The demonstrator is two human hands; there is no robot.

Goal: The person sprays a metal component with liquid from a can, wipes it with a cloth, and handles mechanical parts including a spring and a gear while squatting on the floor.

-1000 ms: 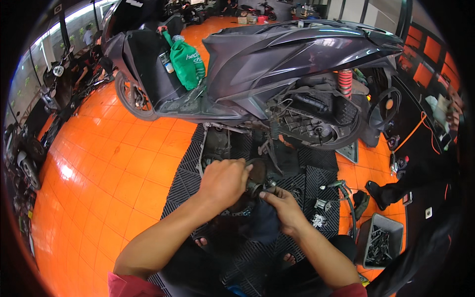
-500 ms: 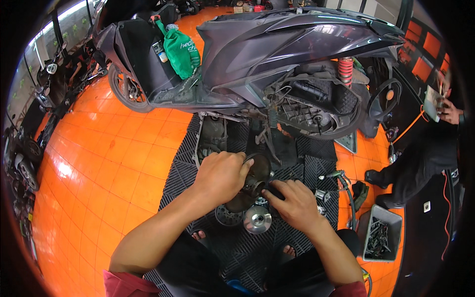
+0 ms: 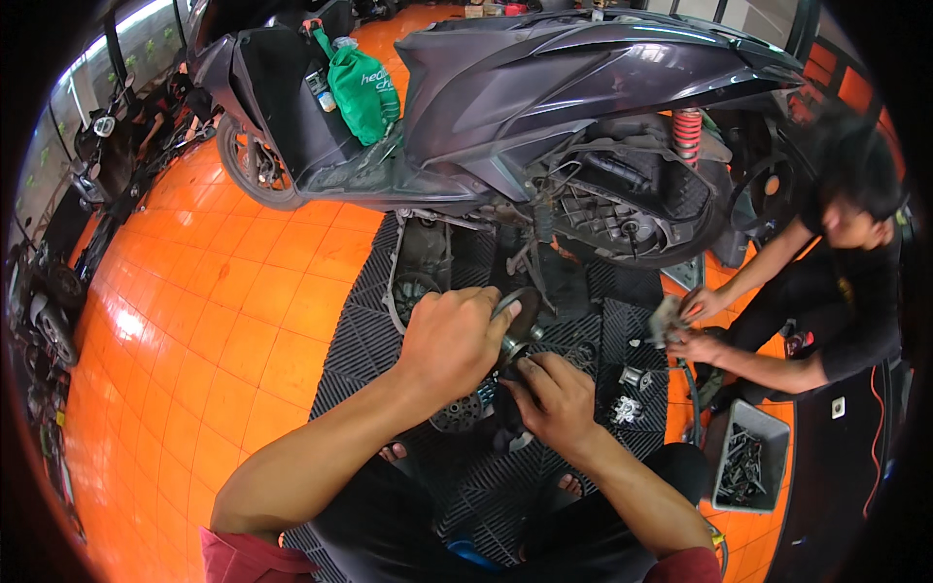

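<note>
My left hand (image 3: pixel 452 340) grips a dark round pulley disc (image 3: pixel 526 309) by its edge, above the black mat. A shiny metal hub (image 3: pixel 522 338) stands out from the disc, tilted toward my right hand (image 3: pixel 557 396). The right fingers are closed close to the hub, with a dark cloth-like piece (image 3: pixel 507 420) hanging below them; its outline is partly hidden. Under my hands a round, slotted metal part (image 3: pixel 455 414) lies on the mat. Beyond my left hand lies a long engine side cover (image 3: pixel 424 255).
The grey scooter (image 3: pixel 486 146) stands across the far side, its drive case (image 3: pixel 622 209) uncovered. Small metal parts (image 3: pixel 627 410) lie right on the ribbed mat (image 3: pixel 364 360). A grey bin (image 3: pixel 721 476) holds tools. A co-worker's hands (image 3: pixel 698 330) hold a greyish piece at right.
The pulley disc has turned and shifted slightly right in my hands. The dark cloth-like piece now hangs lower, over the silver disc. The co-worker has bent down into view at right.
</note>
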